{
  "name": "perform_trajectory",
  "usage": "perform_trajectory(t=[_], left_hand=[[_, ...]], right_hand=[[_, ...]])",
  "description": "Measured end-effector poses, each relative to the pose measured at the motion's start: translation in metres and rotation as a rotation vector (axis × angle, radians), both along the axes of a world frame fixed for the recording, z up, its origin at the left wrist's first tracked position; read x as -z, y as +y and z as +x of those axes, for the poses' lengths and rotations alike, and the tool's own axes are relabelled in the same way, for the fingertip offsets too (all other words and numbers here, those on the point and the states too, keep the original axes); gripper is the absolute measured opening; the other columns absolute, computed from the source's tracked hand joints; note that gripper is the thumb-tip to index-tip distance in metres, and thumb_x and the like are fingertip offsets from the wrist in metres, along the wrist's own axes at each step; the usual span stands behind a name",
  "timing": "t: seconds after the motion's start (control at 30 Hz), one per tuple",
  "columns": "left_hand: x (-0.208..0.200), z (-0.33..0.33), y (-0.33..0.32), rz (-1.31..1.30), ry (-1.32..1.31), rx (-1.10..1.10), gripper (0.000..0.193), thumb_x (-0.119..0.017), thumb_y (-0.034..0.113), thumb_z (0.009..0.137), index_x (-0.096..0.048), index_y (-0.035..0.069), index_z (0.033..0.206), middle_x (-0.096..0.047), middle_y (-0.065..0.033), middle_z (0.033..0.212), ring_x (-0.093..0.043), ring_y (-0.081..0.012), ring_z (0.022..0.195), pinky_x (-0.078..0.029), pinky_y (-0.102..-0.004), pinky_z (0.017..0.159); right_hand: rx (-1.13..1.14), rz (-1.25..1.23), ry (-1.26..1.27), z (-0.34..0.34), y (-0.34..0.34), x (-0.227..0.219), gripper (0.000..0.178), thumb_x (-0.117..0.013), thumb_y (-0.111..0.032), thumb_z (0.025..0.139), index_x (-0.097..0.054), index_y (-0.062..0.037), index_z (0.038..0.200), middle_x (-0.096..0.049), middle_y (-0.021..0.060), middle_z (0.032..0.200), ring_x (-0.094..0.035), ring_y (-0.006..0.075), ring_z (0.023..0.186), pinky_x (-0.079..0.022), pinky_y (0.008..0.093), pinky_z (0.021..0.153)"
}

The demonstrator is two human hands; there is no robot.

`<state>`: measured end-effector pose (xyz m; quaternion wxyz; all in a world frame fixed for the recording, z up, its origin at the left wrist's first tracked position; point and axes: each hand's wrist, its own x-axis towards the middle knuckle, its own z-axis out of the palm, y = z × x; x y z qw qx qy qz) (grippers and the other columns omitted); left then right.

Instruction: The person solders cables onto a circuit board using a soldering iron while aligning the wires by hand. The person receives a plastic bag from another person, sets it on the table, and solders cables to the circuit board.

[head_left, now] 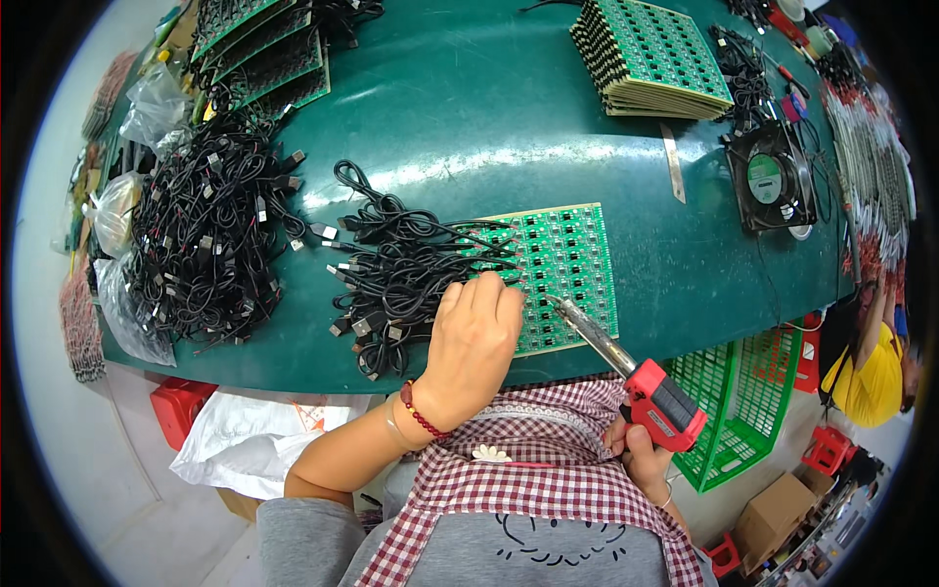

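A green circuit board panel lies on the table in front of me, with rows of small black parts. Black USB cables are bunched at its left, their wire ends reaching onto the panel. My left hand is closed over the panel's left part, pinching the end of a black USB cable; its fingertips are partly hidden. My right hand grips a soldering iron with a red and black handle. The iron's tip meets or hovers just over the panel's middle, right of my left fingers; which one, I cannot tell.
A big heap of black USB cables covers the table's left. Stacked panels stand at the back right, cabled panels at the back left. A metal ruler and black fan lie right. A green crate stands below the edge.
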<state>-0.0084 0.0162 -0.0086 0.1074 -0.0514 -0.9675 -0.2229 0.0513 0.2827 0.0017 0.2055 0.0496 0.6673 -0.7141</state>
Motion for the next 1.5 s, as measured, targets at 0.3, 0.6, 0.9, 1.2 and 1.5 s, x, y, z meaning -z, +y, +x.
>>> perform_trajectory(t=[0.3, 0.6, 0.9, 1.2, 1.5], left_hand=[[-0.006, -0.004, 0.003, -0.023, -0.025, -0.027, 0.015, -0.068, 0.004, 0.073, -0.056, 0.006, 0.082, -0.049, -0.0062, 0.078, -0.053, -0.0217, 0.071, -0.039, -0.0345, 0.066], [-0.007, -0.006, 0.004, -0.04, -0.046, -0.028, 0.017, -0.069, 0.005, 0.071, -0.055, 0.007, 0.08, -0.049, -0.005, 0.076, -0.053, -0.0205, 0.07, -0.037, -0.034, 0.064], [-0.005, -0.006, 0.005, -0.016, -0.011, -0.033, 0.017, -0.069, 0.005, 0.072, -0.053, 0.008, 0.078, -0.049, -0.0047, 0.074, -0.052, -0.0204, 0.068, -0.036, -0.0342, 0.064], [-0.004, -0.006, 0.004, -0.042, -0.022, -0.019, 0.017, -0.068, 0.005, 0.071, -0.054, 0.008, 0.079, -0.048, -0.0051, 0.075, -0.053, -0.0209, 0.069, -0.036, -0.0346, 0.065], [-0.006, -0.007, 0.003, -0.054, -0.038, 0.004, 0.016, -0.068, 0.006, 0.071, -0.054, 0.008, 0.078, -0.049, -0.005, 0.075, -0.054, -0.0212, 0.07, -0.037, -0.035, 0.066]], right_hand=[[-0.011, -0.008, 0.005, 0.004, 0.005, 0.003, 0.043, -0.061, -0.027, 0.09, -0.048, 0.003, 0.118, -0.051, 0.0092, 0.065, -0.048, 0.0157, 0.053, -0.045, 0.0323, 0.054], [-0.037, -0.008, -0.047, 0.002, -0.002, -0.008, 0.023, -0.059, -0.019, 0.092, -0.055, 0.0034, 0.092, -0.057, 0.0085, 0.069, -0.054, 0.0141, 0.061, -0.046, 0.028, 0.057], [-0.194, 0.06, -0.046, 0.002, 0.005, -0.005, 0.02, -0.057, -0.017, 0.092, -0.055, 0.0035, 0.092, -0.058, 0.0079, 0.071, -0.054, 0.0133, 0.063, -0.045, 0.0272, 0.059], [-0.072, -0.052, -0.041, 0.005, 0.0, -0.006, 0.016, -0.056, -0.012, 0.092, -0.054, 0.0031, 0.096, -0.056, 0.0073, 0.073, -0.053, 0.0128, 0.064, -0.045, 0.0272, 0.06], [-0.084, -0.017, 0.012, 0.006, 0.001, -0.001, 0.021, -0.055, -0.017, 0.092, -0.055, 0.0041, 0.087, -0.056, 0.0089, 0.069, -0.054, 0.015, 0.063, -0.045, 0.028, 0.059]])
